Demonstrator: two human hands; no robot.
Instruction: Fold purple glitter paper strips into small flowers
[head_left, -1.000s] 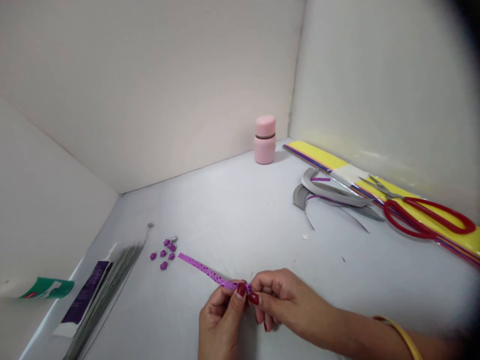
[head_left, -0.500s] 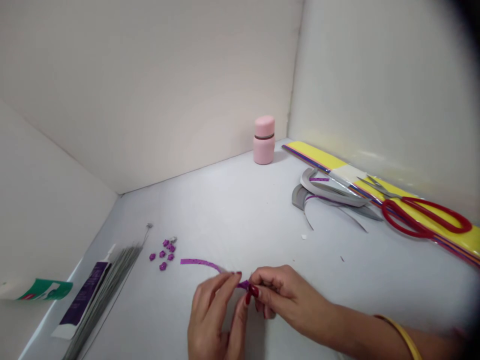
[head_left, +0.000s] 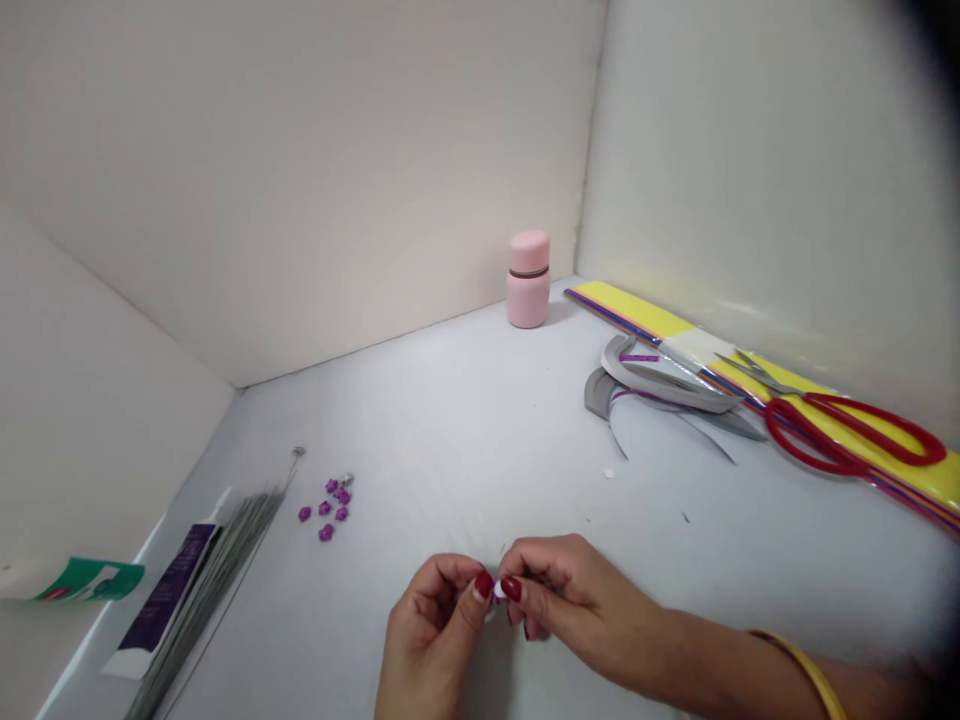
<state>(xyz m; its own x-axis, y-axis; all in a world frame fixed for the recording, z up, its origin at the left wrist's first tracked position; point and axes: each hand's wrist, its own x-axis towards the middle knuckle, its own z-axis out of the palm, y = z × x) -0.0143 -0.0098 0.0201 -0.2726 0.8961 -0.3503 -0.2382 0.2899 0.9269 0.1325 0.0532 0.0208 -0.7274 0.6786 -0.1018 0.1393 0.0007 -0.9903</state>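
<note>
My left hand and my right hand meet at the front middle of the table, fingertips nearly touching. Between them they pinch a purple paper strip, of which only a small white and purple bit shows. Fingers cover the rest of it. Both hands are closed, thumbs uppermost. To the left, several small purple folded paper stars lie in a loose cluster, with a small silvery piece beside them.
A pink flask stands at the back. On the right, red-handled scissors rest on a yellow paper pack near grey curved strips. Thin grey wires, a purple and white tube and a green-and-white object are left.
The purple strip's long tail, which stretched left past my left hand, no longer shows. My left hand has turned and its fingers have curled in to pinch beside my right hand.
</note>
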